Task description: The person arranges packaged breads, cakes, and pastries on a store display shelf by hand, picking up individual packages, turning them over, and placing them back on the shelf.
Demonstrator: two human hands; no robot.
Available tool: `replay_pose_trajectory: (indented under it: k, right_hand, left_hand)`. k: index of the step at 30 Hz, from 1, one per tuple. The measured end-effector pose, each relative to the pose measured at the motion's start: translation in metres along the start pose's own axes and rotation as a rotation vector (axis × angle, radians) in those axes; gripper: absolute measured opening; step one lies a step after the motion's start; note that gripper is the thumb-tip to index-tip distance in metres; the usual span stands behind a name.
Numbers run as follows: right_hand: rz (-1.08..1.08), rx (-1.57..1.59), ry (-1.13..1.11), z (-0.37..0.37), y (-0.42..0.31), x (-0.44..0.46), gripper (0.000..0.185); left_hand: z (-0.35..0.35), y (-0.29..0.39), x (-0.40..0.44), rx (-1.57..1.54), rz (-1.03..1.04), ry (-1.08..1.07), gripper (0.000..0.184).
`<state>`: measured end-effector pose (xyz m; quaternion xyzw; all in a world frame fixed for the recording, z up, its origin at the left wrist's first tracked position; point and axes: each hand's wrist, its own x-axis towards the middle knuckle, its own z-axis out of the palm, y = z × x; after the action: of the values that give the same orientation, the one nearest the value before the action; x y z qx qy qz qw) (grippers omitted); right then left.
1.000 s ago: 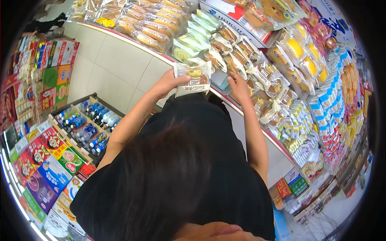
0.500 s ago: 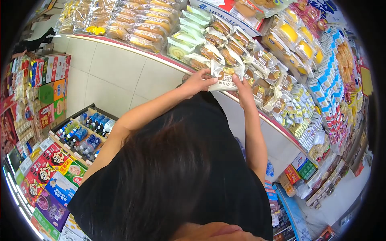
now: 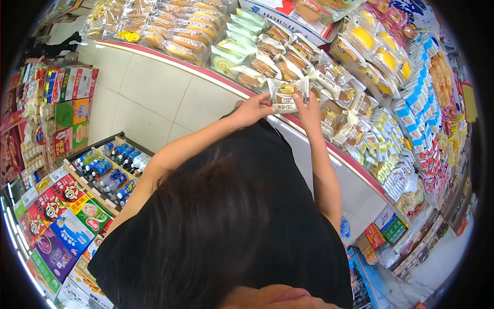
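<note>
The left hand (image 3: 251, 110) and right hand (image 3: 309, 114) meet at 1 clear packet (image 3: 286, 96), slightly apart with the packet between them. The right hand is clamped on the right end, its thumb on the printed face. The left hand's fingertips are at the left end, fingers bent; whether they grip it or only touch it, I cannot tell. The packet is at the near edge of the shelf (image 3: 216, 79), in front of the ridged buns (image 3: 265, 67); whether any of its weight rests on the shelf cannot be made out. It has brown print and a bun showing through the wrap.

To the left of the buns lie green-wrapped rolls (image 3: 230, 59), and farther left long breads (image 3: 186, 38) in clear wrap. To the right are more printed packets (image 3: 337, 77), then small sachets (image 3: 385, 141) and blue-and-white packs (image 3: 416, 116). Yellow cakes (image 3: 368, 37) are stacked at the far right, beside a white carton (image 3: 288, 26).

Both forearms reach forward from a black shirt (image 3: 303, 232). At the left, bottles (image 3: 110, 180) stand in a crate, with colourful boxes (image 3: 59, 211) nearer. Pale tiles (image 3: 146, 82) cover the floor.
</note>
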<state>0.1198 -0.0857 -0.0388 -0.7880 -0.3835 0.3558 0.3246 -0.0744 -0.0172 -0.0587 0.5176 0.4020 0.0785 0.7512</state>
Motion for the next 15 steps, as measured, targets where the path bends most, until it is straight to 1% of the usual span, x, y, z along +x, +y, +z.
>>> replay_pose_trajectory:
  k: [2,3,5,6,7,8,9,11,12,15]
  right_hand:
    - [-0.250,-0.103,0.165,0.001,0.005,0.004,0.048]
    - [-0.252,-0.099,0.161,-0.001,-0.001,0.003,0.048]
    - [-0.395,-0.237,0.185,-0.011,-0.027,0.001,0.042]
    - [-0.402,-0.235,0.182,-0.014,-0.033,0.002,0.042]
    - [-0.492,-0.305,0.173,-0.015,-0.037,0.002,0.041]
    - [-0.581,-0.374,0.164,-0.015,-0.039,0.001,0.040]
    - [-0.584,-0.373,0.161,-0.012,-0.038,0.001,0.040]
    - [-0.613,-0.463,0.127,-0.003,-0.032,0.005,0.043]
    - [-0.566,-0.455,0.088,0.002,-0.030,0.006,0.042]
    - [-0.607,-0.434,0.078,0.013,-0.026,0.012,0.041]
  left_hand:
    - [0.003,0.002,0.001,0.032,0.010,-0.004,0.066]
    - [0.004,0.010,-0.002,0.054,0.000,0.023,0.066]
    - [0.005,0.014,-0.003,0.077,-0.009,0.053,0.066]
    - [0.004,0.014,-0.002,0.056,-0.018,0.118,0.065]
    - [0.002,0.013,-0.001,0.033,-0.029,0.182,0.065]
    - [-0.002,0.011,0.000,0.021,0.000,0.195,0.062]
    - [-0.004,0.007,0.002,0.020,0.000,0.199,0.062]
    - [-0.009,0.004,0.009,0.117,0.073,0.264,0.059]
    - [-0.010,0.003,0.011,0.104,0.067,0.268,0.056]
    - [-0.013,0.002,0.011,0.115,0.098,0.274,0.055]
